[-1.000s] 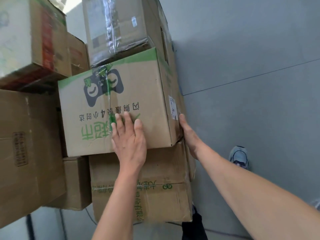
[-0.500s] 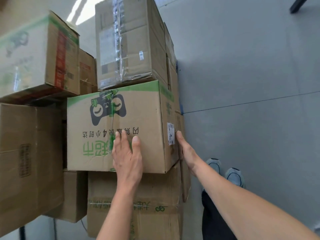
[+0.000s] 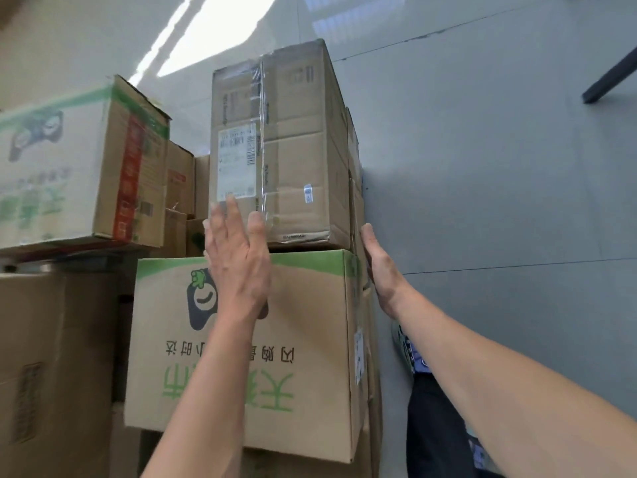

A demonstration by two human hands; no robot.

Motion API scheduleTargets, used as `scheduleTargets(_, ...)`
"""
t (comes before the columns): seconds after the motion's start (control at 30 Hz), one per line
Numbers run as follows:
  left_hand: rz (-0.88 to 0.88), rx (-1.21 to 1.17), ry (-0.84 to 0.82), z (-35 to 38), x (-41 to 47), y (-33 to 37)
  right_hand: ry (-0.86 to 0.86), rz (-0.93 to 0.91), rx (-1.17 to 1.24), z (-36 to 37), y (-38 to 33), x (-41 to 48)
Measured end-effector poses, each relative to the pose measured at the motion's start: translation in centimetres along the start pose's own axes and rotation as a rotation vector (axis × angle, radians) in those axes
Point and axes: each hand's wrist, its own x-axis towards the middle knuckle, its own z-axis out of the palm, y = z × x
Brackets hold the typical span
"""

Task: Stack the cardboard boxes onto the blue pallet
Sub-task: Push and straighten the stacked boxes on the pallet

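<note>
Hands flank the stack: left hand [image 3: 238,260], fingers spread, lies flat before the taped plain box [image 3: 296,150] sitting atop the green-printed box [image 3: 310,339]; right hand [image 3: 381,267], fingers straight and together, presses the stack's right side.

1. Your left hand [image 3: 238,260] is raised flat, fingers spread, in front of the seam between the green-printed box [image 3: 241,357] and the taped plain box [image 3: 275,150] stacked on it.
2. Your right hand [image 3: 381,267] lies flat along the stack's right side.
3. More cartons, among them a red-striped box [image 3: 86,174], stand to the left on the grey floor [image 3: 499,201].
</note>
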Motion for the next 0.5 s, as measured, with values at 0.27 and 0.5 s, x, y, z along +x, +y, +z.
scheduleTargets(0.27,-0.172,0.129,-0.063,0.5,6.0,-0.1,0.009,0.005,0.004,1.0,-2.3,3.0)
scheduleTargets(0.5,-0.232,0.116,0.003,0.5,5.5,1.5,-0.024,-0.015,0.034,1.1,-2.2,3.4)
